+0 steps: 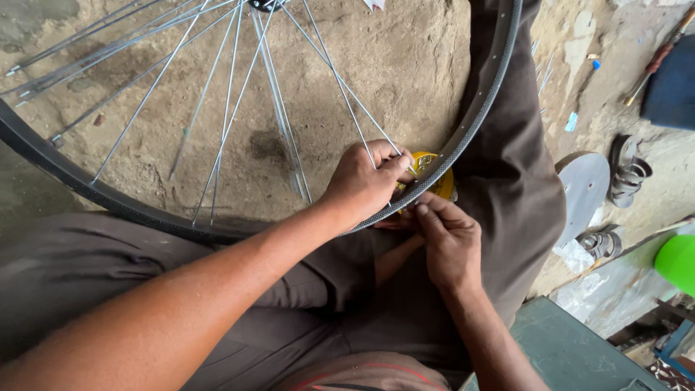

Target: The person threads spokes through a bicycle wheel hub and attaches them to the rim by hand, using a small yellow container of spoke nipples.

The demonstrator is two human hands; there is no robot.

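Obs.: the hub is sitting at the top edge and is mostly cut off; the bicycle wheel rim is running out of frame at left and top. A yellow round object is lying behind the rim, largely hidden by rim and fingers; its kind cannot be made out.

The left hand is resting over the inside of the rim, thumb and forefinger pinching a thin metal spoke just where it is meeting the rim. The right hand is working from below the rim, fingertips pressed together on something small at the rim's outer face; the item is hidden by the fingers.

The rim is dark, narrow, curved, with a fine dotted texture. The spokes are bright, straight wire. The wheel is lying across the lap, over brown cloth trousers. The ground is rough, cracked dirt. Grey sandals are lying at right.
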